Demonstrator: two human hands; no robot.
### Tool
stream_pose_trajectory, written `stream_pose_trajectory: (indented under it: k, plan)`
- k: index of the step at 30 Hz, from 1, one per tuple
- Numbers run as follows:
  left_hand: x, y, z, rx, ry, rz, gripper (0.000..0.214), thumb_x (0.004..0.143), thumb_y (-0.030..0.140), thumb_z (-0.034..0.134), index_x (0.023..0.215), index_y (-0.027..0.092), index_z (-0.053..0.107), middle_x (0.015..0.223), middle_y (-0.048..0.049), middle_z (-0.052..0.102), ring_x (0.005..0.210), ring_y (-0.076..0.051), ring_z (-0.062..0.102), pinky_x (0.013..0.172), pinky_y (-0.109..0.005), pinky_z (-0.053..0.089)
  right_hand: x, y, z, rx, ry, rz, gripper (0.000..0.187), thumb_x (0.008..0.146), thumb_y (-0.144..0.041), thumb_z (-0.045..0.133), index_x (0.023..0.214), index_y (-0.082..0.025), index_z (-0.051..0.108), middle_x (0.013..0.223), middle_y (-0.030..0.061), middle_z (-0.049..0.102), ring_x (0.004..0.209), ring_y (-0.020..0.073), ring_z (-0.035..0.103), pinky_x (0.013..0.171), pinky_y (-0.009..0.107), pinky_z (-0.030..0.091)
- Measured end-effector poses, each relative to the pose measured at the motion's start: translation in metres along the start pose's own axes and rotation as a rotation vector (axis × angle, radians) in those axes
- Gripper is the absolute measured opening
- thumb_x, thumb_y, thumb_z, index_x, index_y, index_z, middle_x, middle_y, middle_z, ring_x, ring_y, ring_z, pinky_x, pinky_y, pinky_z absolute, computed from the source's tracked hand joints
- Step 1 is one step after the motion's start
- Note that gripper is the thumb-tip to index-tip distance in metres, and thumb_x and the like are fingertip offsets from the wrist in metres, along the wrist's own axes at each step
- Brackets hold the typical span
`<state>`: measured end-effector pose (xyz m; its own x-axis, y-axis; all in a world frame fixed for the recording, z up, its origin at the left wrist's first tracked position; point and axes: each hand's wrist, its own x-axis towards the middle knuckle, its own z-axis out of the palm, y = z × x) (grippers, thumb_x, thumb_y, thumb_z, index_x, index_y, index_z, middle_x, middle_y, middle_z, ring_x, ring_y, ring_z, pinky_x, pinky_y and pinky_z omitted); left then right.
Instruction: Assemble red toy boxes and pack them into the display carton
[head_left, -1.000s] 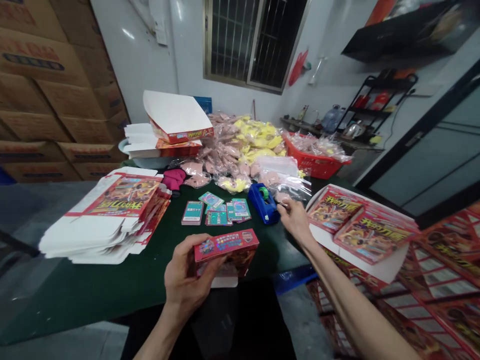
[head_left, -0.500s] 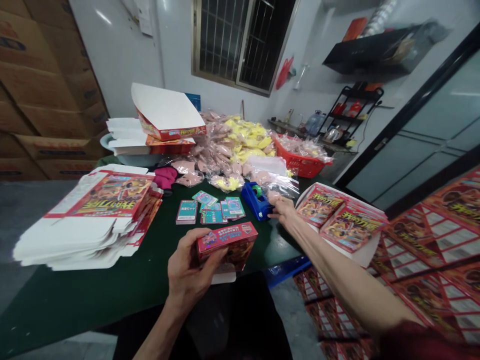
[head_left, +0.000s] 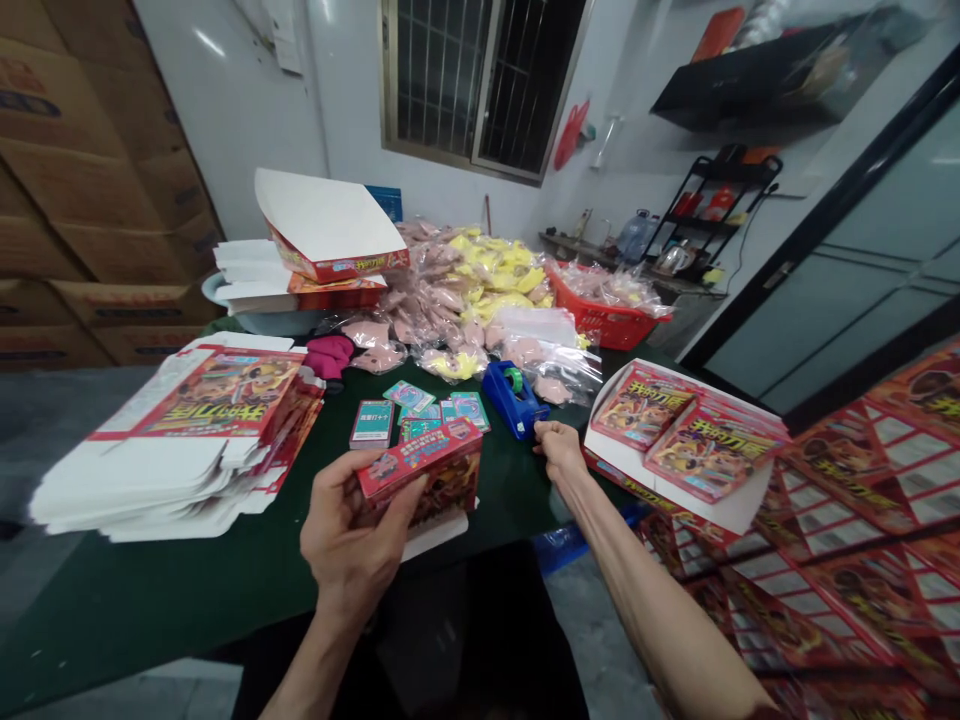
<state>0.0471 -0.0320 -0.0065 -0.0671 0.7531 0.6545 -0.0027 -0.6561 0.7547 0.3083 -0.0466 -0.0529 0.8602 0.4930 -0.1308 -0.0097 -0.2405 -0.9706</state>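
Note:
My left hand [head_left: 349, 540] is closed around a small red printed box [head_left: 442, 475], holding it tilted above the table's front edge. A white flap [head_left: 435, 535] sticks out below the box. My right hand [head_left: 560, 450] is closed in a pinch at the near end of a blue tape dispenser [head_left: 514, 400], which carries a green-cored roll. Whatever lies between those fingertips is too small to make out. Behind the box lie teal-backed cards [head_left: 420, 405], some spread out and one stack [head_left: 373, 424] at their left.
Flat unfolded boxes [head_left: 180, 430] are piled at the left. A white-lined display box [head_left: 600, 440] holds red boxes at the right. Bagged pink and yellow items [head_left: 480, 280] heap at the back, beside a red basket [head_left: 611, 325]. More printed packaging [head_left: 862, 540] is stacked at lower right.
My left hand and the box have shifted left and slightly up, covering some cards. My right hand has drawn a little down at the dispenser's end, its fingers now pinched together.

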Motion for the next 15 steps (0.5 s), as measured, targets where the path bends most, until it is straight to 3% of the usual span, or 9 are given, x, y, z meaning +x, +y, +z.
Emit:
stream_pose_trajectory:
  k: [4,8,10,11,13,15]
  plan:
    - [0.001,-0.009,0.002,0.080,-0.037,0.005,0.041,0.066,0.021,0.075,0.102,0.018,0.056,0.090,-0.0010,0.063,0.072,-0.013,0.065,0.065,-0.022,0.055,-0.017,-0.004,-0.010,-0.051,0.003,-0.147,0.018,0.086,-0.029,0.058,0.093,-0.013,0.061,0.096,0.0043,0.061,0.085,0.0157,0.059,0.075,0.033,0.050]
    - [0.001,-0.020,0.000,0.078,-0.104,0.010,0.040,0.068,0.023,0.073,0.103,0.019,0.055,0.090,-0.0014,0.063,0.072,-0.014,0.065,0.065,-0.025,0.054,-0.078,-0.019,-0.017,-0.008,-0.011,-0.316,0.017,0.079,-0.026,0.060,0.067,-0.016,0.057,0.070,0.0005,0.055,0.071,0.0143,0.052,0.066,0.028,0.045]
    - [0.001,-0.020,0.000,0.069,-0.107,0.045,0.038,0.069,0.022,0.072,0.102,0.020,0.054,0.091,-0.0018,0.063,0.076,-0.014,0.065,0.068,-0.025,0.054,-0.117,-0.034,-0.014,0.067,-0.132,-0.381,0.018,0.082,-0.033,0.056,0.073,-0.018,0.057,0.065,-0.0024,0.053,0.061,0.0119,0.049,0.058,0.025,0.042]
    - [0.000,-0.020,-0.001,0.073,-0.101,0.059,0.038,0.069,0.022,0.072,0.102,0.020,0.054,0.092,-0.0021,0.063,0.077,-0.015,0.065,0.070,-0.026,0.054,-0.135,-0.042,-0.011,0.171,-0.273,-0.411,0.019,0.083,-0.033,0.056,0.073,-0.018,0.056,0.063,-0.0030,0.052,0.058,0.0108,0.048,0.055,0.023,0.040]
    - [-0.001,-0.018,-0.001,0.076,-0.099,0.061,0.037,0.070,0.022,0.072,0.103,0.020,0.054,0.094,-0.0029,0.063,0.078,-0.015,0.065,0.072,-0.027,0.054,-0.164,-0.059,-0.001,0.346,-0.477,-0.384,0.021,0.084,-0.033,0.057,0.070,-0.018,0.055,0.059,-0.0042,0.051,0.052,0.0085,0.046,0.050,0.021,0.038]
    - [-0.003,-0.017,-0.001,0.054,-0.122,0.039,0.038,0.071,0.022,0.071,0.104,0.020,0.054,0.094,-0.0037,0.063,0.078,-0.015,0.066,0.072,-0.028,0.055,-0.180,-0.071,0.011,0.479,-0.582,-0.300,0.023,0.082,-0.033,0.059,0.066,-0.017,0.054,0.055,-0.0051,0.049,0.048,0.0067,0.043,0.046,0.020,0.035]
